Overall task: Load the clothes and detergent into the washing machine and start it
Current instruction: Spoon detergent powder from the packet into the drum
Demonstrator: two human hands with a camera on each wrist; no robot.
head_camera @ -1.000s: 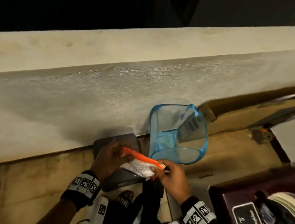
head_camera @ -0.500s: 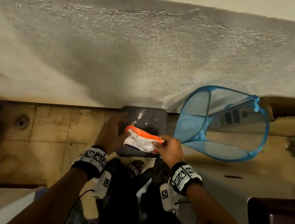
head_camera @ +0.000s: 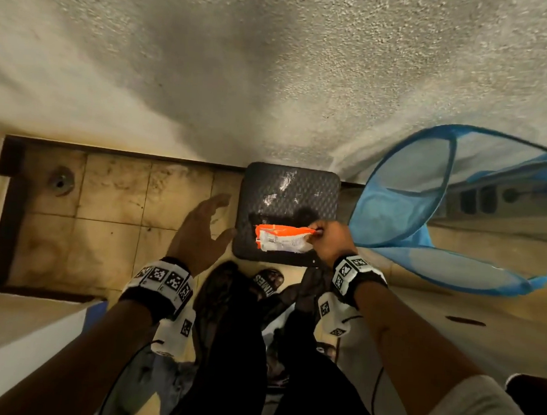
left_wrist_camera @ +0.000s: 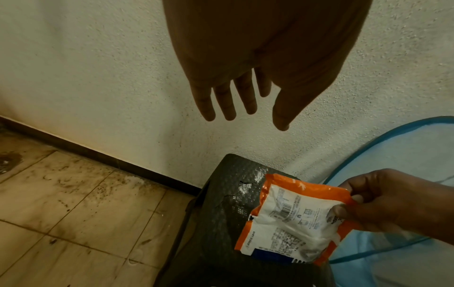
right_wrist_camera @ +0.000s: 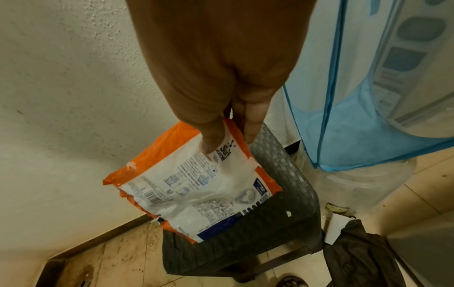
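Note:
An orange and white detergent packet hangs over a dark woven stool by the wall. My right hand pinches the packet's top right corner between thumb and fingers. My left hand floats left of the packet with fingers spread, holding nothing. A blue mesh laundry basket stands to the right of the stool. The washing machine's body shows only through the mesh.
A rough white wall runs behind the stool. Stained floor tiles with a drain lie to the left. My feet in sandals stand just before the stool. A pale ledge sits at lower left.
My left hand has let go of the packet and moved left, fingers spread. The right hand alone holds the packet now. The head view has tilted down toward the floor.

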